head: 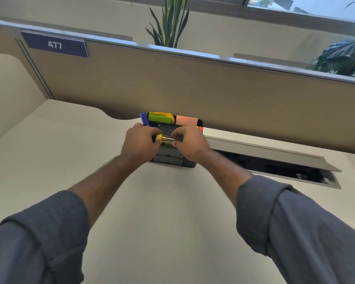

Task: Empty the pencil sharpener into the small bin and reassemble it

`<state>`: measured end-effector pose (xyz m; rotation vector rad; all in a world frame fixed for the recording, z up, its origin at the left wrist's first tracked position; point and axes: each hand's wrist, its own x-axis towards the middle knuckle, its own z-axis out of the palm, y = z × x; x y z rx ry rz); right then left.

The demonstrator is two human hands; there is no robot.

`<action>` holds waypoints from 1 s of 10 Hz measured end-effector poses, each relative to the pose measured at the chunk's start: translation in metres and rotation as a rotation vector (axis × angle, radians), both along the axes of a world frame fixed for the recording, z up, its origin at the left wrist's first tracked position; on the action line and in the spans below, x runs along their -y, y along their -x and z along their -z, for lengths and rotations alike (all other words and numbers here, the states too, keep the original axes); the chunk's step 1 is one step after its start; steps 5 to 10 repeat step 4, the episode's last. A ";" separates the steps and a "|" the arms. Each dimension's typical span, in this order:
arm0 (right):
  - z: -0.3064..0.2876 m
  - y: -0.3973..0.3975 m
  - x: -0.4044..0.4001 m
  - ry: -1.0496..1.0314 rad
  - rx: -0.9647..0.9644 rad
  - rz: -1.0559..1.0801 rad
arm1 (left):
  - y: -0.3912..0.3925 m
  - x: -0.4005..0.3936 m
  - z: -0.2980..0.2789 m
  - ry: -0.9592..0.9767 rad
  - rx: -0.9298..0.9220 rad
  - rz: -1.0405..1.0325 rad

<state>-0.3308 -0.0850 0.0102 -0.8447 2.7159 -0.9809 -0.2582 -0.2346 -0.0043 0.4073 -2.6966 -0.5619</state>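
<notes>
- At the far edge of the table (pixel 166 201), against the partition, both hands meet over a dark plastic desk organiser (pixel 173 158).
- The left hand (pixel 140 143) is clenched around the yellow end of the pencil sharpener (pixel 164 138); the right hand (pixel 190 141) pinches the other end, a clear, glossy section, between thumb and fingertips.
- The sharpener is small, held level in the air between the two hands, just above the organiser's top; its finer shape is blurred.
- The organiser is boxy, matt and dark grey, with shallow drawer fronts on its near face and open compartments on top.
- Upright in its rear compartments: a purple marker (pixel 143 118), green sticky notes (pixel 159 118) with an orange sheet behind, and pink sticky notes (pixel 186 120).
- The table surface is smooth, matt and off-white, and lies bare between the person and the organiser.
- To the right, a grey metal cable-tray flap (pixel 271 154) stands open over a dark recess cut into the table, near the right forearm.
- The partition (pixel 172 85) is tan fabric with a metal top rail and bounds the work area directly behind the organiser; it bears a purple plate marked 477 (pixel 55 45).
- Both grey sleeves are rolled to the forearm.
</notes>
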 end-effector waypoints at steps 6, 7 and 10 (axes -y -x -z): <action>-0.036 -0.030 -0.039 -0.039 -0.085 0.071 | -0.030 -0.022 -0.017 0.172 0.027 0.072; -0.036 -0.030 -0.039 -0.039 -0.085 0.071 | -0.030 -0.022 -0.017 0.172 0.027 0.072; -0.036 -0.030 -0.039 -0.039 -0.085 0.071 | -0.030 -0.022 -0.017 0.172 0.027 0.072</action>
